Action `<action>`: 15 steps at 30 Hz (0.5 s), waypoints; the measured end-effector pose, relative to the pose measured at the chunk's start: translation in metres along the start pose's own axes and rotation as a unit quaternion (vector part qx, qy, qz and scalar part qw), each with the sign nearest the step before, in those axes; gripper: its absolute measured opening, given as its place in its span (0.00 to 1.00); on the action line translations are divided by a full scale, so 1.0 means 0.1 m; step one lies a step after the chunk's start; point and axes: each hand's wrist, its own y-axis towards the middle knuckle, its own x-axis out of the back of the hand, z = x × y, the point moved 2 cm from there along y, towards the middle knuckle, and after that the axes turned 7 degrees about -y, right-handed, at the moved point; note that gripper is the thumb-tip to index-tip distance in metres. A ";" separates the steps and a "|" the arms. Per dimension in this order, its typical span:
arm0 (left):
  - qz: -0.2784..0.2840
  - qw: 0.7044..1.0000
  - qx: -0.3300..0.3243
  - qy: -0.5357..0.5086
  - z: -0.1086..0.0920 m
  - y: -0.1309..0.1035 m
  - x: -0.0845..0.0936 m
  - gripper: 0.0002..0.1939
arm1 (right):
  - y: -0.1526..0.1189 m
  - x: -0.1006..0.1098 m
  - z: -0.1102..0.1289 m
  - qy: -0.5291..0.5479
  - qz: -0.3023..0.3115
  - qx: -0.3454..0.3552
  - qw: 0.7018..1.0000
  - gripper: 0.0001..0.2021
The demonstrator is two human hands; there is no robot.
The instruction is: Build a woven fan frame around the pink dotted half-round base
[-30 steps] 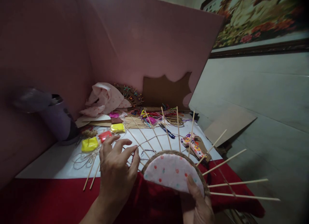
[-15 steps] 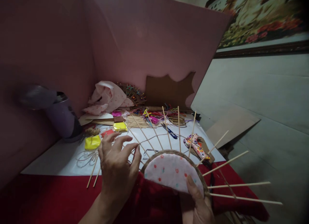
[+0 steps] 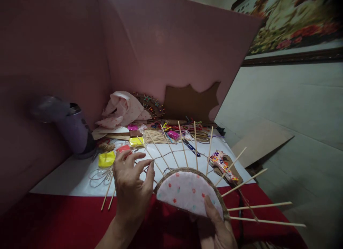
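Note:
A half-round piece [image 3: 184, 192] covered in white cloth with small red and blue-green flowers has a brown twine edge. Thin wooden sticks [image 3: 183, 143] fan outward from its curved rim. My right hand [image 3: 218, 220] grips it at the lower right, thumb on the cloth, the other fingers mostly hidden behind. My left hand [image 3: 134, 181] pinches a brown twine [image 3: 167, 153] between thumb and forefinger, left of the piece. This strand runs rightward across several sticks, above the rim. More twine hangs among the sticks on the right.
Yellow packets [image 3: 106, 159], a bundle of sticks [image 3: 154, 137], a blue cutter [image 3: 191, 148] and a flower-patterned glue gun [image 3: 223, 165] lie on the white table. A purple flask [image 3: 75, 131] stands left. Pink cloth [image 3: 122, 109] and cut cardboard [image 3: 191, 100] are at the back.
The camera view has shifted slightly, so the background sits a little further right. The half-round piece has turned and shifted slightly leftward; both hands keep their holds.

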 end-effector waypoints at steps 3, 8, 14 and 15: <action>0.001 0.999 0.022 -0.031 0.02 0.00 0.02 0.04 | -0.01 -0.03 -0.01 0.011 0.002 -0.005 1.000 0.35; 0.006 0.998 0.039 -0.047 0.03 0.04 0.04 0.04 | 0.00 -0.06 -0.02 0.013 0.017 -0.004 1.000 0.33; 0.017 0.999 0.033 -0.031 0.07 0.06 0.06 0.04 | 0.02 -0.08 0.00 -0.020 0.039 0.006 0.999 0.30; 0.024 0.999 0.033 -0.023 0.09 0.06 0.06 0.04 | 0.02 -0.09 0.00 -0.018 0.038 0.004 0.999 0.30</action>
